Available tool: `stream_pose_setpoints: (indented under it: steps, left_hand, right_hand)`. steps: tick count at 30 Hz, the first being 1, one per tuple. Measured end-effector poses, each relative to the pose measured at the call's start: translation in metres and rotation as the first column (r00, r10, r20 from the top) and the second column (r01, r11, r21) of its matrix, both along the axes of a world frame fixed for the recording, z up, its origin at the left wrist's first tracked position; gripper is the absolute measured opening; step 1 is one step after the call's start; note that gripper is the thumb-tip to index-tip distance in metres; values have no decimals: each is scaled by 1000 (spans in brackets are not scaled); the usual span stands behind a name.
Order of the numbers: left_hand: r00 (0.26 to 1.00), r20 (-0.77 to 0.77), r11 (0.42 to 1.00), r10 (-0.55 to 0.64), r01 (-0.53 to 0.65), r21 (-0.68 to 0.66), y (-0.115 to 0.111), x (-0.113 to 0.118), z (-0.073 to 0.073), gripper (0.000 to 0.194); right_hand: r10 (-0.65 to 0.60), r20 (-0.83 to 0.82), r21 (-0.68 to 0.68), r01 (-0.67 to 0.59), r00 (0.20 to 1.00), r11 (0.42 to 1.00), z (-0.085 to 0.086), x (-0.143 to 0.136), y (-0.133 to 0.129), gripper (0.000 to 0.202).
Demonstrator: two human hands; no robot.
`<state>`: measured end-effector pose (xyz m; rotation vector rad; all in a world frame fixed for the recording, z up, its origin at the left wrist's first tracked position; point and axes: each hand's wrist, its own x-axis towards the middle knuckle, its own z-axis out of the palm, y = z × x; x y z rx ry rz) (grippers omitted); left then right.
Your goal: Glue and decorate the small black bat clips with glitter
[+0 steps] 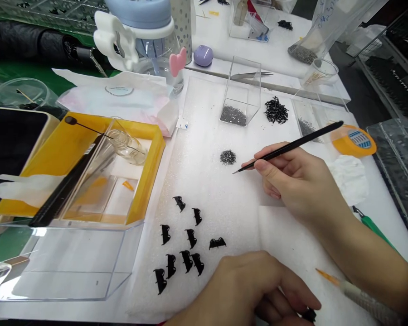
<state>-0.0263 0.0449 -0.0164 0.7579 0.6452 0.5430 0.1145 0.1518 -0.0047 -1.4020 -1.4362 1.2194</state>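
My right hand (292,176) holds a thin black pen-like tool (299,142), its fine tip just below a small pile of dark grains (228,157) on the white foam sheet (204,136). At the bottom of the view, my left hand (265,290) has its fingers curled around a small black piece (308,314), mostly hidden by the fingers. Several black bat-shaped parts (191,237) lie on the foam to the left of my left hand.
A clear box with grains (233,115) stands behind the small pile, beside a heap of black bits (276,110). At left are a yellow tray (158,149) and clear container (122,253). An orange-tipped tool (360,294) lies beneath my right forearm.
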Motion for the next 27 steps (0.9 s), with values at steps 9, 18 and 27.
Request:
stream_pose_setpoints:
  steps: [9,18,27]
  left_hand:
    - [1000,-10,1000,19,-18,22,0,-1,-1,24]
    - [999,-41,1000,3,-3,12,1,-1,5,20]
    - [998,-44,999,35,-36,-28,1,0,5,15]
  right_hand:
    - [-15,-76,-25,13,997,1000,1,2,0,10]
    - [7,-25,-34,-8,1000,999,5,1,0,8]
    - [-37,-61,-63,33,997,997,0,0,1,11]
